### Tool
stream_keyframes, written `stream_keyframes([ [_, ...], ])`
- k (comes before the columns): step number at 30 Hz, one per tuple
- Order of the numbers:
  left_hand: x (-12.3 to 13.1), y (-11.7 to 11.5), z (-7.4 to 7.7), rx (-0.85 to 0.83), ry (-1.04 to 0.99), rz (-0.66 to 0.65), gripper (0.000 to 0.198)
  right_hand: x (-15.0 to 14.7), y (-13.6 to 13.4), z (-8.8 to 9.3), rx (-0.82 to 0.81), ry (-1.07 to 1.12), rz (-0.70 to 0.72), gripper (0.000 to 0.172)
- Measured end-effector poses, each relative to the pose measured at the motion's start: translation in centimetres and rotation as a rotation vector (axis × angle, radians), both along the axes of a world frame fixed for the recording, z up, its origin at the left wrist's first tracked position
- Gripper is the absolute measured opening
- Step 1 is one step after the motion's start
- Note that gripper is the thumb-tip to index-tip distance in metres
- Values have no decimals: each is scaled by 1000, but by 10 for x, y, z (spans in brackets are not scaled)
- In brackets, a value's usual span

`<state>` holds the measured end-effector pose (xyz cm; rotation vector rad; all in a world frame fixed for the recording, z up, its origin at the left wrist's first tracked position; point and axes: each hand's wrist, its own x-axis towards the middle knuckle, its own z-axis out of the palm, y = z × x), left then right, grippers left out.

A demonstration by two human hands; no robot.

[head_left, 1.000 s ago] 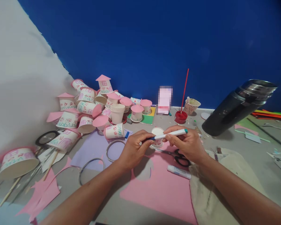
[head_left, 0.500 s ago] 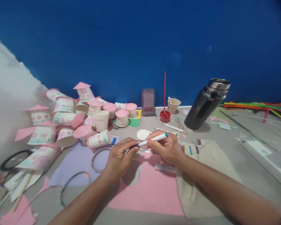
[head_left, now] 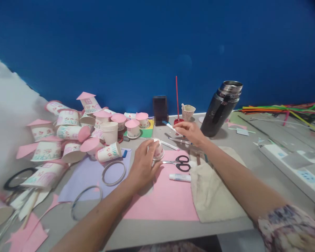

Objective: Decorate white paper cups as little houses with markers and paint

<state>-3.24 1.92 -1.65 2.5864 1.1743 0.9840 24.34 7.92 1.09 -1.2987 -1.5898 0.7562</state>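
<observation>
My left hand is closed around a small white paper cup with pink drawings, which stands upside down on the pink paper. Its fingers cover the cup's left side. Farther back, my right hand pinches a white marker whose blue end points toward the phone. More markers lie below that hand, among them one with a pink end. Black-handled scissors rest beside the cup, their blades pointing at it. A white tube lies just in front of them.
Decorated paper cups with pink roofs crowd the left side, near a cup stack and two rings. A tall black flask stands at the back right. Beige cloth lies under my right forearm, with a power strip farther right.
My hands have parted after both holding a white marker. The left has come down onto the paper cup; the right has moved back with a marker. Scissors and cup are now uncovered.
</observation>
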Motion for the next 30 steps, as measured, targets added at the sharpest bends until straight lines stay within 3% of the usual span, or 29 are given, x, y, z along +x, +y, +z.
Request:
stream_keyframes([
  [4,0,13,-6,2,61,33,92,-9,1,-14,53,-165,5,10],
  [8,-2,24,-4,-19,17,99,83,-11,3,-19,128,-298,-42,10],
  [13,-3,23,16,-224,-149,120,81,0,8,-25,163,-401,-150,15],
  [18,0,17,31,-376,-318,-13,82,0,7,-24,207,-477,-145,12],
  [23,-1,19,20,-436,-549,-72,77,-1,3,-15,252,-488,-186,16],
  [30,-4,22,10,-802,-901,-186,82,16,5,-14,145,-468,-343,30],
])
